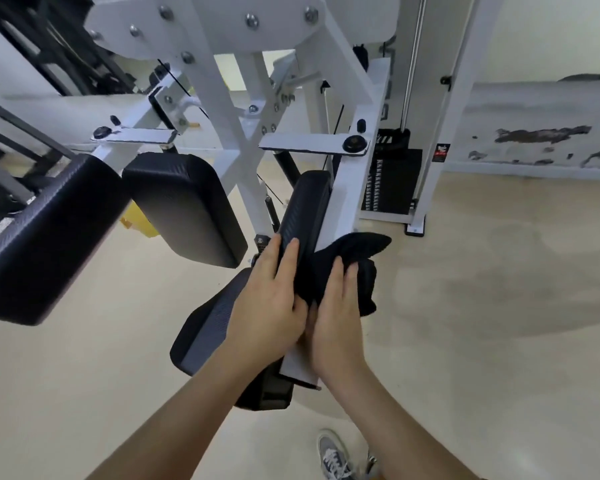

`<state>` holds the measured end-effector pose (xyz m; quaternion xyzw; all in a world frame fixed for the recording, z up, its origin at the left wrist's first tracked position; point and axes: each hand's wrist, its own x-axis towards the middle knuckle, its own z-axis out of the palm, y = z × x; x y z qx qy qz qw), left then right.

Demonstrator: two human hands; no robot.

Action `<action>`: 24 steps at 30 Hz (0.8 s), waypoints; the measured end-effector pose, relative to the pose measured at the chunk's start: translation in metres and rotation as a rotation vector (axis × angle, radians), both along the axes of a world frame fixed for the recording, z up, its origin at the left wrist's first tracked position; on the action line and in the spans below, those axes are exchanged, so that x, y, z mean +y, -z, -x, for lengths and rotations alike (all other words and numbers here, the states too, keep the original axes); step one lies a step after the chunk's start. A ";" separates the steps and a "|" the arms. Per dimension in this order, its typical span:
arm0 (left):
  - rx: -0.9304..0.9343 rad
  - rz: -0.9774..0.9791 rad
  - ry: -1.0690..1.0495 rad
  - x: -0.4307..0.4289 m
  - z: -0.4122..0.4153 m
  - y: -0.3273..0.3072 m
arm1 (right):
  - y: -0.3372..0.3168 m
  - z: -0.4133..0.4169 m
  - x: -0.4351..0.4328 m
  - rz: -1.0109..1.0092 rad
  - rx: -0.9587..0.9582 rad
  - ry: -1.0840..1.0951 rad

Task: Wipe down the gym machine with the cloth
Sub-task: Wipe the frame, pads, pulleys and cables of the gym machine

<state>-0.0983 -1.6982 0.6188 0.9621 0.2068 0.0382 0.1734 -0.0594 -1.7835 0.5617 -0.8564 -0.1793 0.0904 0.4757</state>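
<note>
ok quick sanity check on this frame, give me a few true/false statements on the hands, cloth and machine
1. The cloth is black. True.
2. The left hand is on the cloth. False: it lies on the narrow black pad; the right hand is on the cloth.
3. The machine's frame is white. True.
4. The cloth lies on the floor. False: it is up against the frame beside the pad, under the right hand.
5. A weight stack stands behind the pad, to the right. True.
</note>
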 end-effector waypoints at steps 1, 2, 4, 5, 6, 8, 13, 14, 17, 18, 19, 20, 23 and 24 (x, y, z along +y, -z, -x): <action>-0.017 -0.009 0.013 0.000 0.003 0.001 | 0.003 0.010 -0.003 0.039 -0.073 -0.004; -0.027 -0.012 0.018 0.001 0.003 0.003 | 0.005 0.008 -0.002 0.074 -0.107 -0.010; -0.051 0.014 0.005 0.002 0.002 0.006 | 0.002 -0.027 0.011 0.119 -0.066 -0.012; -0.063 0.028 -0.007 0.003 0.002 0.007 | -0.004 -0.052 0.021 0.116 -0.019 0.004; -0.073 0.027 -0.013 0.003 0.003 0.008 | -0.012 -0.080 0.030 0.129 0.038 0.024; -0.085 -0.009 -0.004 0.004 0.001 0.009 | -0.023 -0.121 0.044 0.188 0.105 0.042; -0.089 -0.038 0.005 0.006 0.000 0.012 | -0.012 -0.066 0.015 0.234 -0.055 0.001; -0.091 -0.049 0.005 0.005 0.000 0.013 | -0.008 -0.044 0.004 0.253 -0.080 -0.033; -0.072 -0.053 -0.008 0.002 -0.001 0.013 | 0.004 -0.020 -0.010 0.322 -0.123 -0.109; -0.070 -0.050 -0.005 0.001 -0.001 0.014 | 0.003 -0.027 -0.006 0.328 -0.127 -0.103; -0.064 -0.057 0.005 0.000 -0.001 0.015 | 0.002 -0.039 0.000 0.324 -0.121 -0.077; -0.054 -0.072 0.016 0.000 -0.001 0.016 | 0.000 -0.056 0.009 0.306 -0.093 -0.043; -0.024 -0.119 0.040 -0.002 -0.003 0.018 | -0.014 -0.118 0.043 0.257 0.042 0.058; -0.008 -0.119 0.040 -0.002 -0.002 0.018 | -0.018 -0.134 0.051 0.253 0.068 0.081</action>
